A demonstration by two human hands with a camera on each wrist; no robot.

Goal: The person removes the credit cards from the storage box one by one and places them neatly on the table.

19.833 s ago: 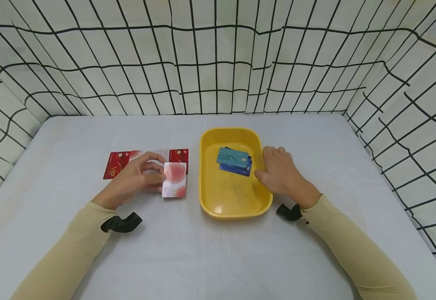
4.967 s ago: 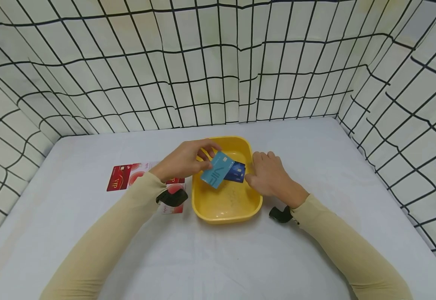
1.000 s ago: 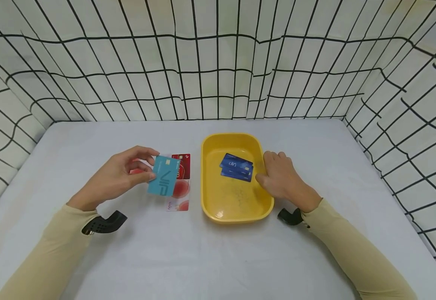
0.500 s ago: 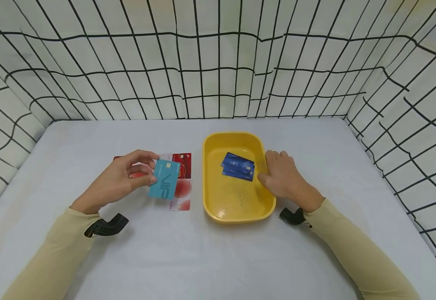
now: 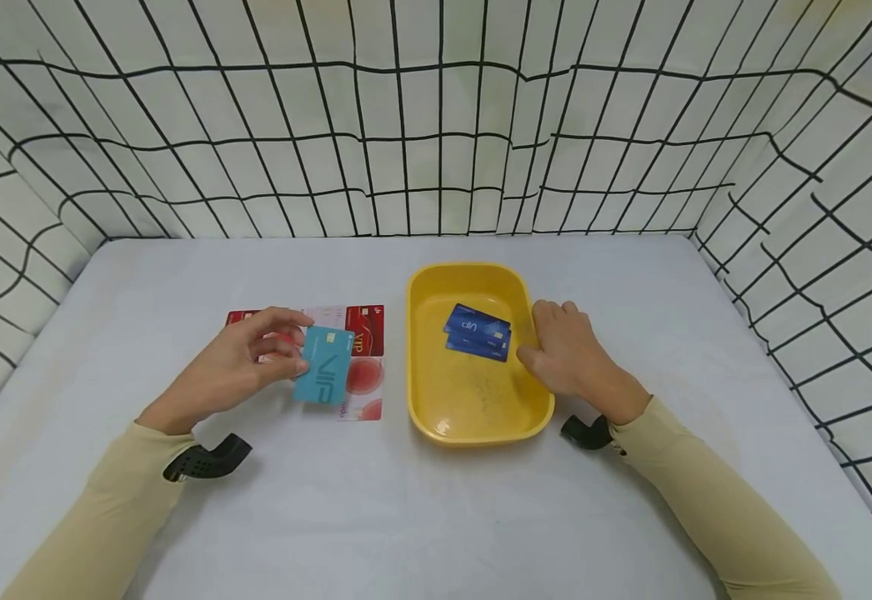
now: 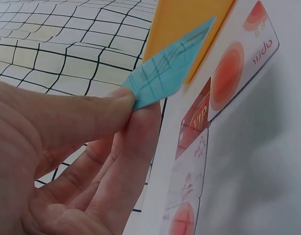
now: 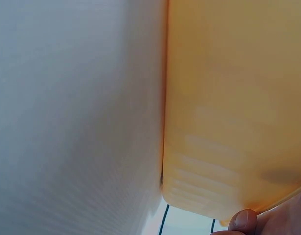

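Between thumb and fingers, my left hand (image 5: 244,362) pinches a teal VIP card (image 5: 324,364). It is held tilted above the table, as the left wrist view shows, over part of a row of cards. In that row a red VIP card (image 5: 365,330) lies at the right end, and a white card with red circles (image 5: 365,385) lies just below it. My right hand (image 5: 567,354) grips the right rim of a yellow tray (image 5: 451,417). Inside the tray two blue cards (image 5: 477,332) overlap. My left hand partly hides the row's left cards.
A black wire grid (image 5: 436,150) stands against white sheeting behind the table and along both sides. White cloth (image 5: 436,525) covers the table. Black wrist cameras sit below both hands.
Since five seconds ago the teal card has come out of the tray, leftward, in my left hand. Over the last second it has dropped slightly towards the table. My right hand stays on the rim.
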